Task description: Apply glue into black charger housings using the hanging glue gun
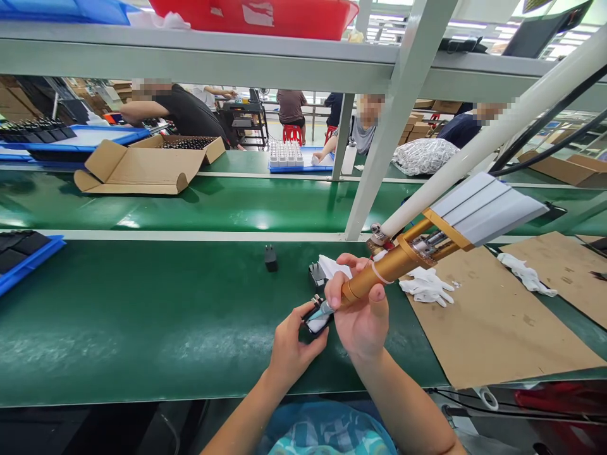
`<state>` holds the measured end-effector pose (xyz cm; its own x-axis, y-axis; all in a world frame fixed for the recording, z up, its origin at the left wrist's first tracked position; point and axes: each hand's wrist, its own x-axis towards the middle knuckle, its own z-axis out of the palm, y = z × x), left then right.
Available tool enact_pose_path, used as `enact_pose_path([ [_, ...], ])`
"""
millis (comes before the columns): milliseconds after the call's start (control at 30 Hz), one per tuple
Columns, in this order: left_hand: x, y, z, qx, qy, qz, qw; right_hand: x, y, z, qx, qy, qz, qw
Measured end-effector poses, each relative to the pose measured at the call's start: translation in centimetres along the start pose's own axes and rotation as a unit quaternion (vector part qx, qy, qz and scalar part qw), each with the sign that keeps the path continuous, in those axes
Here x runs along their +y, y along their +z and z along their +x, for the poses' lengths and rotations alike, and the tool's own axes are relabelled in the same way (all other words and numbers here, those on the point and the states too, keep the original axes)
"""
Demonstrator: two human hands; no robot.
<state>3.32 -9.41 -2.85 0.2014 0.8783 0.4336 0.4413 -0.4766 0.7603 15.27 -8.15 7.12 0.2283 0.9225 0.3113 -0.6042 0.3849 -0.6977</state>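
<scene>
My right hand (pixel 361 311) is wrapped round the gold barrel of a hanging power tool (pixel 403 258), whose metal tip points down and left. The tip meets a small black charger with a white face (pixel 317 318), which my left hand (pixel 290 344) pinches from the left. Both hands hover just above the green belt (pixel 142 316). A second black charger (pixel 317 275) lies just beyond them beside a white cloth (pixel 334 265). A third black charger (pixel 270 258) stands alone further left.
White gloves (pixel 427 285) and another glove (pixel 526 273) lie on brown cardboard sheets (pixel 497 328) to the right. A blue tray (pixel 23 256) sits at the left edge. An open cardboard box (pixel 142 165) rests on the far belt. A grey frame post (pixel 379 151) rises ahead. Other people work beyond.
</scene>
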Motion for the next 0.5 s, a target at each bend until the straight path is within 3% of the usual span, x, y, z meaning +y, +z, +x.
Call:
enact_pose_path([
  [267, -0.4, -0.4, 0.3, -0.023, -0.003, 0.054, 0.998, 0.1, -0.4, 0.0, 0.020, -0.005, -0.034, 0.999],
  [500, -2.5, -2.3, -0.5, -0.110, -0.059, 0.084, 0.989, -0.3, -2.7, 0.4, 0.037, -0.036, -0.035, 0.998],
])
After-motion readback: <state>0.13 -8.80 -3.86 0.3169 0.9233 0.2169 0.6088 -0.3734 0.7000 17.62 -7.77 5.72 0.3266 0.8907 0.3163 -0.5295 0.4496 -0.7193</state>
